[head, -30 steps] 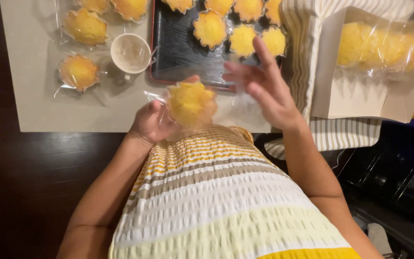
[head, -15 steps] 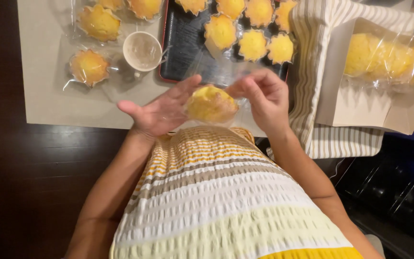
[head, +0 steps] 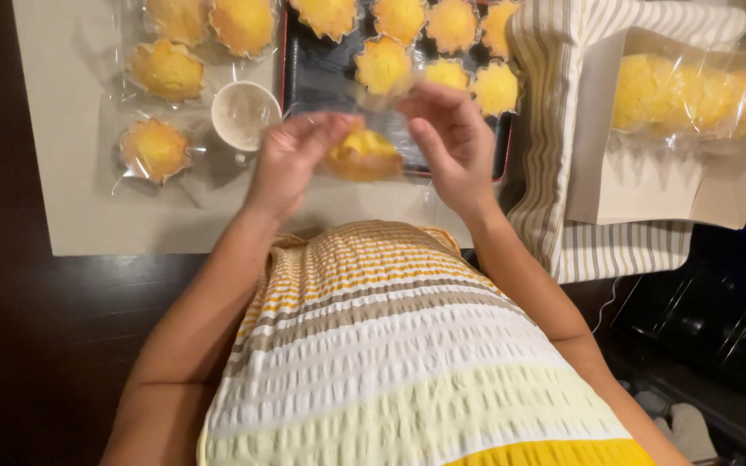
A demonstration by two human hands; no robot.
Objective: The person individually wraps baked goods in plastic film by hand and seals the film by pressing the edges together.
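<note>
Beige mat [head: 88, 216] on dark table, upper frame: black tray [head: 321, 82] w/ yellow cakes [head: 383, 65]; white box [head: 649, 181], upper right, w/ bagged cakes [head: 692, 95]. Centre: left hand [head: 291, 160] & right hand [head: 451, 138] clamped on clear-bagged cake [head: 363, 155], raised higher vs. earlier. White cup [head: 245, 114] beside tray.
</note>
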